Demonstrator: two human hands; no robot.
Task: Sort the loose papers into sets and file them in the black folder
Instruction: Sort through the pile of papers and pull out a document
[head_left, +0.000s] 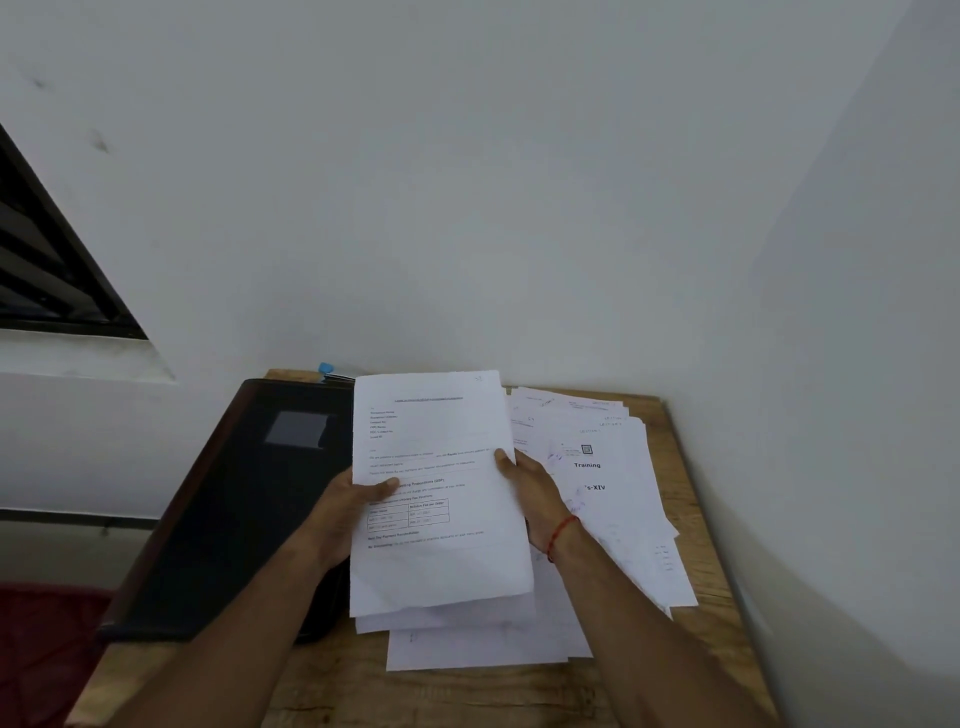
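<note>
printed paper stack (436, 467) held upright, loose papers (613, 499) fanned right, black folder (244, 499) closed left

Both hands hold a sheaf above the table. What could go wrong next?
Left hand and right hand grip the sheaf only at its sides; sheets might slip out. The loose papers fanned beneath could mix in. The black folder is shut, needing a free hand.
</note>
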